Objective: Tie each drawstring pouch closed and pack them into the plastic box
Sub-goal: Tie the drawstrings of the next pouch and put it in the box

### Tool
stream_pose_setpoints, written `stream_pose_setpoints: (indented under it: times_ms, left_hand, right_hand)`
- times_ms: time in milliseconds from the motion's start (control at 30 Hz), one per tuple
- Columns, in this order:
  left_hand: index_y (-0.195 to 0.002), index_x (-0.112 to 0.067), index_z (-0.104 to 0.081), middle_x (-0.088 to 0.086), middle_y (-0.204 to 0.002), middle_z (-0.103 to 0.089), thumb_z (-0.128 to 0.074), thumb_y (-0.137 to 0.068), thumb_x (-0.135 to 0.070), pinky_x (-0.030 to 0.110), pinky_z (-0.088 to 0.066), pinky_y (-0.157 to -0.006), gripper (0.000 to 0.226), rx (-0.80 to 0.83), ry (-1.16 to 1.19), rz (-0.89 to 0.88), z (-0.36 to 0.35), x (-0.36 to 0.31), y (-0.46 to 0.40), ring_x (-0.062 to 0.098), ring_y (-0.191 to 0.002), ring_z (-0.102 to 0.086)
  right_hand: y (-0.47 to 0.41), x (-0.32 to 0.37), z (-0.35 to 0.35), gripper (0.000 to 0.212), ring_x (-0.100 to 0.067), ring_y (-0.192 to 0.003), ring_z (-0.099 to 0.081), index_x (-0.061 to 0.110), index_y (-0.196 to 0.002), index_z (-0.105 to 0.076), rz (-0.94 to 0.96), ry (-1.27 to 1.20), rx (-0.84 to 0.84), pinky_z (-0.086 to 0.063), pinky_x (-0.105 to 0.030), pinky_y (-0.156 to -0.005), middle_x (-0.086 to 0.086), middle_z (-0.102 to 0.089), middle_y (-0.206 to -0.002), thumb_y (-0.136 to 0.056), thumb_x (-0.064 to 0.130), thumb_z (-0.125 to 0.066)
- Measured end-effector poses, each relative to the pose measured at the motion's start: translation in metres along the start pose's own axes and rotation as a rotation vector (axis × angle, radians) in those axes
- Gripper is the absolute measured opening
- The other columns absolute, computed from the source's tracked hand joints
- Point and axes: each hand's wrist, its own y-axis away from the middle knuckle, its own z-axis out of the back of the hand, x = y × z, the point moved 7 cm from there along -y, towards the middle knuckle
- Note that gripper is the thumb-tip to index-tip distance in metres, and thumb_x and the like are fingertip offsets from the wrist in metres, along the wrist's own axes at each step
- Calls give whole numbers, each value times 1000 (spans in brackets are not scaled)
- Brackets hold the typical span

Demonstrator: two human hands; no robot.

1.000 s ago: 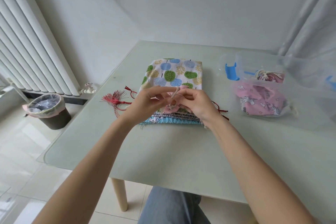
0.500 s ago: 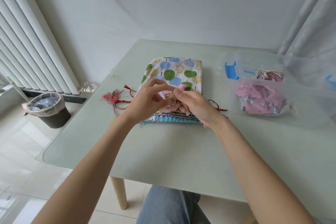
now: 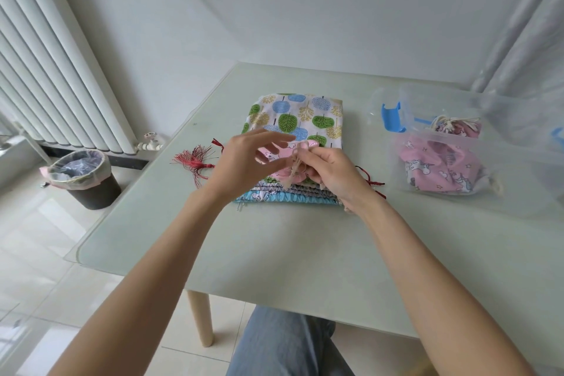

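Observation:
A pink unicorn-print pouch [image 3: 276, 156] lies gathered on top of a stack of flat pouches [image 3: 300, 119], the uppermost printed with blue and green trees. My right hand [image 3: 331, 172] pinches the pouch's beige drawstring [image 3: 294, 169] just above the gathered neck. My left hand [image 3: 248, 162] hovers beside it with fingers spread and holds nothing. The clear plastic box [image 3: 457, 168] stands at the right with two tied pink pouches [image 3: 439, 171] inside.
A red tassel [image 3: 195, 160] and red cords trail from the stack's left and right sides. The box's lid with blue clips [image 3: 392, 119] stands behind the box. A lined waste bin [image 3: 84, 177] stands on the floor left of the table, below a radiator [image 3: 52, 76].
My left hand has let go of the cord and spread its fingers. My right hand keeps its pinch on the drawstring, now a little higher.

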Motion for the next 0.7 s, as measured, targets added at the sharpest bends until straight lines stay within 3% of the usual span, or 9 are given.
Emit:
stream_pose_setpoints:
  times_ms: [233, 333, 467, 533, 600, 633, 700]
  left_hand:
    - [-84, -12, -73, -6, -76, -63, -75, -77, -17, 24, -54, -61, 9, -59, -134, -115, -9, -6, -3, 4, -63, -59]
    - [-85, -15, -70, -6, -76, -64, -65, -83, -29, 30, -53, -55, 14, -65, -298, -216, -9, -13, 0, 8, -66, -58]
    - [-86, -20, -66, -9, -79, -64, -51, -89, -40, 14, -36, -47, 25, -54, -450, -300, -4, -17, 0, 8, -73, -57]
    - [-87, -20, -66, -10, -82, -64, -53, -88, -40, 10, -34, -49, 24, -35, -401, -277, -1, -14, 0, 4, -69, -54]
    - [-89, -18, -66, -11, -85, -61, -56, -87, -39, 19, -45, -50, 23, -28, -292, -200, 1, -6, -1, 4, -64, -55]
    - [-90, -17, -66, -11, -87, -60, -59, -87, -37, 23, -49, -53, 21, -28, -224, -138, 1, -2, -1, 7, -65, -59]
    - [-93, -18, -63, -9, -90, -62, -65, -84, -33, 25, -52, -60, 17, -32, -73, 1, -3, 6, 0, 8, -76, -63]
  right_hand:
    - [0, 1, 1, 32, 3, -40, -52, 9, -71, -59, 28, 7, -7, -35, -6, -43, 11, -62, -49, -98, 15, -44]
    - [-2, 2, 2, 25, 2, -42, -51, 2, -80, -63, 76, 20, -16, -37, -7, -45, 15, -59, -48, -96, 13, -49]
    - [-4, 3, 4, 18, 1, -42, -52, -3, -89, -62, 81, 31, -7, -35, -7, -44, 15, -57, -46, -94, 11, -53]
    - [-5, 4, 4, 17, -2, -47, -55, -4, -89, -62, 68, 61, 1, -35, -8, -45, 10, -62, -53, -93, 11, -55]
    - [-9, 3, 4, 15, -18, -60, -56, 2, -88, -65, 73, 113, -4, -36, -14, -46, -10, -67, -70, -91, 14, -58]
    - [-11, 2, 4, 13, -24, -63, -52, 5, -87, -66, 77, 125, -8, -36, -17, -47, -18, -65, -75, -90, 16, -59]
    - [-14, 1, 6, 13, -20, -58, -48, 7, -86, -66, 81, 122, -32, -38, -18, -48, -18, -62, -74, -90, 17, -60]
